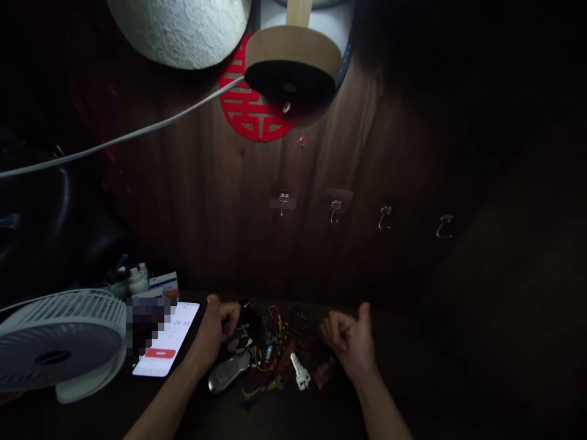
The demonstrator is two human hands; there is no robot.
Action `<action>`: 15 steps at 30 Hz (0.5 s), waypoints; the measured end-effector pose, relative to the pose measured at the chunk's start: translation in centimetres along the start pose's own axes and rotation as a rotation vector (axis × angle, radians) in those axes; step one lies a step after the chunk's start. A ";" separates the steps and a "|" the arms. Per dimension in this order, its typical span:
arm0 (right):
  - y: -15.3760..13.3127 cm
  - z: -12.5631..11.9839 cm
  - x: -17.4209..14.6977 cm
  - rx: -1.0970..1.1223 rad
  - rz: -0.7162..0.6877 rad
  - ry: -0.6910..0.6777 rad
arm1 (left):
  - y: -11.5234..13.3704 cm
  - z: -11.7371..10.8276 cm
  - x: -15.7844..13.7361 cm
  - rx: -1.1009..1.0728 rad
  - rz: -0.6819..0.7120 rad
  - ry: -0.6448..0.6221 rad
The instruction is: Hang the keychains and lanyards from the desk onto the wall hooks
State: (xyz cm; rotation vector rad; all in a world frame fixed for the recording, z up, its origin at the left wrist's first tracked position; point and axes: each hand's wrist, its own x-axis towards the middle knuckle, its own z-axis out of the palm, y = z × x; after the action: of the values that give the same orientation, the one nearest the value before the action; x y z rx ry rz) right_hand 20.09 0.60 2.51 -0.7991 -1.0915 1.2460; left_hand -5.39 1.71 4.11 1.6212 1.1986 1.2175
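A tangled heap of keys, cords and trinkets lies on the dark tabletop between my hands. In it I make out red and yellow cords [275,333], a silver key [300,371] and a silver, rounded oblong object [229,371]. My left hand [217,327] is at the heap's left side, thumb raised and fingers curled in, beside a small dark item. Opposite it, my right hand [349,341] stays at the right edge with bent fingers and its thumb up. Nothing shows in either hand; dim light hides much of the heap's right part.
A lit phone [172,339] and a white fan [59,348] stand left, with small white bottles [137,280] behind. Several metal hooks [336,211] line the wooden wall. Above hang a lamp [293,55], its white cable [137,131] and a red paper-cut ornament [233,110].
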 end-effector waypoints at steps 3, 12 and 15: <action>0.4 -1.7 0.4 -0.014 0.024 0.052 | -1.8 1.0 0.8 0.017 -0.080 -0.022; 0.7 -1.7 0.2 -0.019 0.040 0.048 | -3.9 0.4 0.1 0.099 -0.145 -0.002; 0.9 -1.6 0.2 -0.024 0.060 0.038 | -4.2 0.7 0.2 0.118 -0.150 0.001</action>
State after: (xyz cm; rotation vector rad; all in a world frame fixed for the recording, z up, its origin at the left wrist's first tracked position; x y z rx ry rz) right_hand 21.32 1.12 1.25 -0.8760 -1.0599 1.2650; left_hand -5.71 2.96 0.01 1.5834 1.3889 1.0714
